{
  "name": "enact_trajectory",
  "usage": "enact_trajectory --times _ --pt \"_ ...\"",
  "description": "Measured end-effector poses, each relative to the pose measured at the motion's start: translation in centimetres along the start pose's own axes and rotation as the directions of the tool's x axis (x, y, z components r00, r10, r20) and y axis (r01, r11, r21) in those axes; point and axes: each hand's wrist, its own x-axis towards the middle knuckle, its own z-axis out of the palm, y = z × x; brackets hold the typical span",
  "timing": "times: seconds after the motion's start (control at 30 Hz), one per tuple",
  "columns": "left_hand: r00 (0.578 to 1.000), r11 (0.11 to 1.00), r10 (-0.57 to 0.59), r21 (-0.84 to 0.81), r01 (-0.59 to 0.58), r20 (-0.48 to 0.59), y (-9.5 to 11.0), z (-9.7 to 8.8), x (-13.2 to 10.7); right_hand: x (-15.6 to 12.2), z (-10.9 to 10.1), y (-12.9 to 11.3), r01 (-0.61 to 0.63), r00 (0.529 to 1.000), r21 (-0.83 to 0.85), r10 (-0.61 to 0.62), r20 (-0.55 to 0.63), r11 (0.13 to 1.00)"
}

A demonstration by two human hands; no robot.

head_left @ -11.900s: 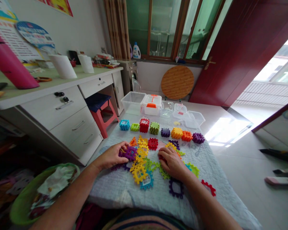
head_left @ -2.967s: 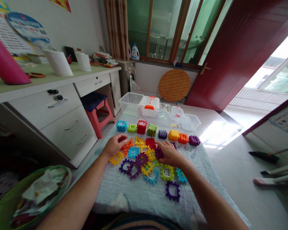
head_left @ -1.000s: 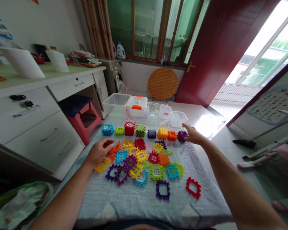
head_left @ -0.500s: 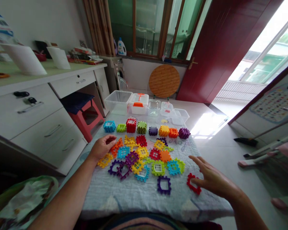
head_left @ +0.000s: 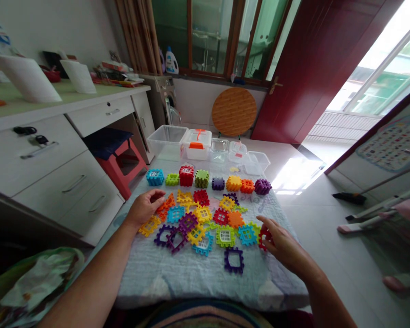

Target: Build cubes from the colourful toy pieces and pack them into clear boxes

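Observation:
Loose plastic interlocking tiles in several colours lie spread over the cloth-covered table. My right hand (head_left: 280, 241) is at the right of the pile, with a red frame tile (head_left: 263, 239) between its thumb and fingers, partly hidden by them. The index finger sticks out beside a light green tile (head_left: 255, 229) and a blue window tile (head_left: 247, 235). Near the pile's left edge rests my left hand (head_left: 145, 207), its fingers loosely curved with nothing in them. Beside it are orange tiles (head_left: 166, 208) and a yellow tile (head_left: 149, 226). A dark purple frame tile (head_left: 227, 260) lies nearest me.
Behind the loose tiles stands a row of tile stacks sorted by colour, from a blue stack (head_left: 155, 177) to a purple stack (head_left: 263, 186). Clear plastic boxes (head_left: 167, 140) line the far edge, one with an orange-latched lid (head_left: 197, 135). A pink stool (head_left: 125, 169) is at the left.
My right hand has moved left and away from me, and the red frame tile has shifted with it toward the light green tile. My left hand has stayed in place.

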Motion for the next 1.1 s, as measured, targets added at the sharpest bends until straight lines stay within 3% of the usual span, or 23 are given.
enact_trajectory --times 0.23,0.4,0.47,0.57,0.73,0.9,1.1 --pt "1.000 1.000 -0.006 0.008 0.006 0.009 -0.1 0.0 0.0 3.6 -0.6 -3.2 0.138 0.987 0.081 -0.130 -0.098 0.987" --pt "1.000 1.000 0.001 0.026 -0.001 -0.004 0.0 0.0 -0.1 5.5 0.0 -5.4 0.179 0.948 0.047 -0.160 -0.277 0.983" --pt "1.000 1.000 0.004 0.026 -0.004 -0.002 0.0 0.0 0.0 5.6 0.3 -5.5 0.199 0.948 0.060 -0.176 -0.265 0.978" --pt "1.000 1.000 0.014 0.024 -0.014 0.004 -0.2 0.0 0.0 4.5 0.4 -4.7 0.199 0.965 0.067 -0.184 -0.185 0.978" --pt "1.000 1.000 0.014 0.023 -0.014 0.002 -0.3 0.1 0.1 0.8 0.6 -2.4 0.100 0.991 -0.050 -0.104 -0.080 0.994" --pt "1.000 1.000 0.006 0.014 -0.006 0.002 0.0 0.0 0.0 -2.2 3.7 -1.9 0.029 1.000 -0.088 -0.028 0.007 0.996" --pt "1.000 1.000 0.000 0.005 0.000 0.001 -0.1 -0.1 0.1 -2.5 6.4 -2.8 -0.022 0.997 -0.126 0.013 -0.070 0.992"
